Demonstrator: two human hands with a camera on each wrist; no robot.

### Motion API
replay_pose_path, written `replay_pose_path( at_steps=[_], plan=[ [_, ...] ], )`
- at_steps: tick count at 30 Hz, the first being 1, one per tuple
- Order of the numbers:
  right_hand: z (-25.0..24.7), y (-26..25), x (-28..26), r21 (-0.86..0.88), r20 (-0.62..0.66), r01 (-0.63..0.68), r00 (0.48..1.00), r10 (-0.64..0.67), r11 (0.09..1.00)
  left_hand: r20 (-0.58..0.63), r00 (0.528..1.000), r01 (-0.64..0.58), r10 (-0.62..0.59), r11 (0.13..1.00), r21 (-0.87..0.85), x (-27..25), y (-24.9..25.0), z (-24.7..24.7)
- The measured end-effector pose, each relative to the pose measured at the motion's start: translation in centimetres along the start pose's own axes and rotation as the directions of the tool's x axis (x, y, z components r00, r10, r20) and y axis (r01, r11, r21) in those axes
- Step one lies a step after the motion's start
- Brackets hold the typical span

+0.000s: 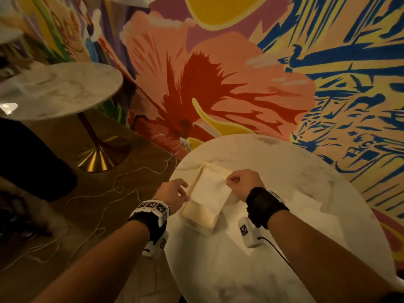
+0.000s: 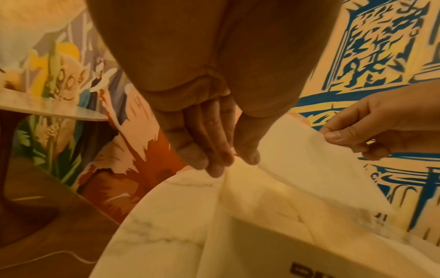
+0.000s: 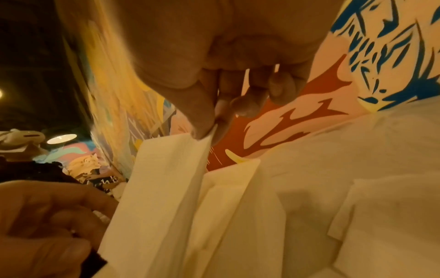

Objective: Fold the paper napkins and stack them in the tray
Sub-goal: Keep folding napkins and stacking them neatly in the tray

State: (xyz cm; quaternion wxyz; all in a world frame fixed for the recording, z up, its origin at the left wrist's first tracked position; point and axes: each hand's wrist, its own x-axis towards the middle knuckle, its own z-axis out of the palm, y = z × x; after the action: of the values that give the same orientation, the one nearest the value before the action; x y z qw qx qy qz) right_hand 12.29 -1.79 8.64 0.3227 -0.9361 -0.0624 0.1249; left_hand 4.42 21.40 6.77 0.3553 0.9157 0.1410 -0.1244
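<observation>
Our right hand [image 1: 242, 182] pinches the napkin [image 1: 211, 189] corner between thumb and forefinger. Our left hand [image 1: 172, 193] pinches its opposite edge with straight fingers [image 2: 209, 150]. We hold the napkin just above the tray [image 1: 200, 217], which sits near the table [image 1: 284, 248]'s left edge. More napkins [image 3: 381, 216] lie right of the tray.

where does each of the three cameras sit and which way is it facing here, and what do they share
Head: worn on the head, facing forward and down at the marble table, tray and painted wall; both forearms and hands show.
Left wrist: looks along the left hand to the napkin held over the tray; the right hand shows too.
Right wrist: looks along the right hand pinching the napkin's corner; the left hand shows at lower left.
Shared: both wrist views show the napkin and the opposite hand.
</observation>
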Motion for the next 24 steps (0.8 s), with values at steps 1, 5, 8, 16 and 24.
replay_pose_path(
  at_steps=[1, 5, 8, 16, 24],
  plan=[
    [0.7, -0.1, 0.3, -0.023, 0.023, -0.016, 1.0, 0.016, 1.0, -0.003, 1.0, 0.017, -0.017, 1.0, 0.011, 0.1, -0.6, -0.1],
    [3.3, -0.4, 1.1, -0.118, 0.098, -0.071, 0.992, 0.083, 0.99, 0.053, 0.998, 0.046, -0.046, 0.999, 0.014, 0.5, -2.0, 0.4],
    [4.8, -0.6, 1.3, -0.21, 0.138, -0.098, 0.982, 0.129, 0.973, 0.083, 0.996, 0.042, -0.043, 0.999, 0.018, 0.8, -2.5, 0.7],
    [7.6, 0.0, 1.4, -0.438, 0.123, -0.06, 0.984, 0.126, 0.897, 0.105, 0.994, 0.038, -0.04, 0.999, 0.023, 1.2, -2.8, 0.8],
    [8.2, 0.6, 1.8, -0.47, 0.138, -0.003, 0.987, 0.077, 0.882, 0.113, 0.993, 0.034, -0.038, 0.999, 0.039, 1.2, -2.7, 0.5]
  ],
)
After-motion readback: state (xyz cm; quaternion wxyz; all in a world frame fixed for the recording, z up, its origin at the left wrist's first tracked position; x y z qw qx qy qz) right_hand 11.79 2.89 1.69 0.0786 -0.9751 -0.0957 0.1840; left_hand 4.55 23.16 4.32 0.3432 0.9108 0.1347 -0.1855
